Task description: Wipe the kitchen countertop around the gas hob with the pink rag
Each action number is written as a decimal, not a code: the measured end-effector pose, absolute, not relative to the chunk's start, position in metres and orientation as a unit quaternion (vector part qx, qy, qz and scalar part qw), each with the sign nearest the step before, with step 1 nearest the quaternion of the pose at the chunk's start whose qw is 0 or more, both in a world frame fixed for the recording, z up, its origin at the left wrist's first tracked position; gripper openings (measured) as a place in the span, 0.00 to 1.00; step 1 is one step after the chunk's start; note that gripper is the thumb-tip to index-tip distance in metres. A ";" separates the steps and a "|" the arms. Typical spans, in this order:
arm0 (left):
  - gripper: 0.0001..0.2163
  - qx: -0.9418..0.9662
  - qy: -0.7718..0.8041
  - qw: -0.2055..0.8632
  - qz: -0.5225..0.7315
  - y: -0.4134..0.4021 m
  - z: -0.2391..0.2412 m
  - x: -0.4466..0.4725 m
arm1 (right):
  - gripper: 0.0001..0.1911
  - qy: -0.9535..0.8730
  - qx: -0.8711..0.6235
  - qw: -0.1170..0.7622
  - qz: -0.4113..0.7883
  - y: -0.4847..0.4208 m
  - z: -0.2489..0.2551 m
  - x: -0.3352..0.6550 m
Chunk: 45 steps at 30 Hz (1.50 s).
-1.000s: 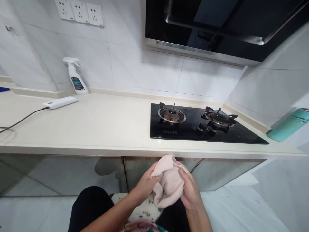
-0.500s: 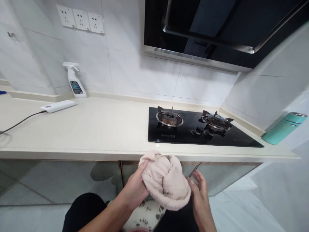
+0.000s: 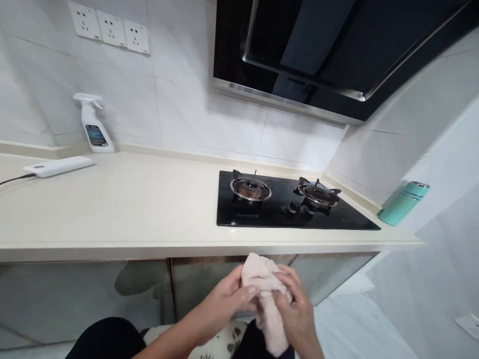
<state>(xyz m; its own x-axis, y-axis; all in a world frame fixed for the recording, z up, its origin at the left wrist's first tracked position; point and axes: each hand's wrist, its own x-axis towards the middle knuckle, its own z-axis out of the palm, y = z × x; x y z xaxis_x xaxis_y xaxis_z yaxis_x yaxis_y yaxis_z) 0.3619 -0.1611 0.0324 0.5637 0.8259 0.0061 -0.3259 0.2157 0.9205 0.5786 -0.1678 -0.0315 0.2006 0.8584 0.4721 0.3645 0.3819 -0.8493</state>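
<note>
A pale pink fluffy cloth [image 3: 264,296] is bunched between both my hands, below the front edge of the cream countertop [image 3: 123,209]. My left hand [image 3: 228,299] is closed on the cloth's left side. My right hand [image 3: 297,311] grips its right side, fingers curled over the top. The lower end of the cloth hangs down between my wrists.
A black two-burner gas hob [image 3: 288,202] is set in the counter, under a black range hood [image 3: 322,45]. A white spray bottle [image 3: 93,124] stands by the wall, with a white power bank [image 3: 58,166] and cable at left. A teal flask [image 3: 402,203] lies at the right end.
The cloth was spread wide half a second ago with my right hand open beside it. Now both hands have closed in and bunched it smaller. The view has shifted left.
</note>
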 end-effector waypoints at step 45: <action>0.23 0.643 0.673 -0.211 0.299 -0.068 0.040 0.167 | 0.14 -0.858 -0.489 0.136 -0.072 -0.035 0.083 0.509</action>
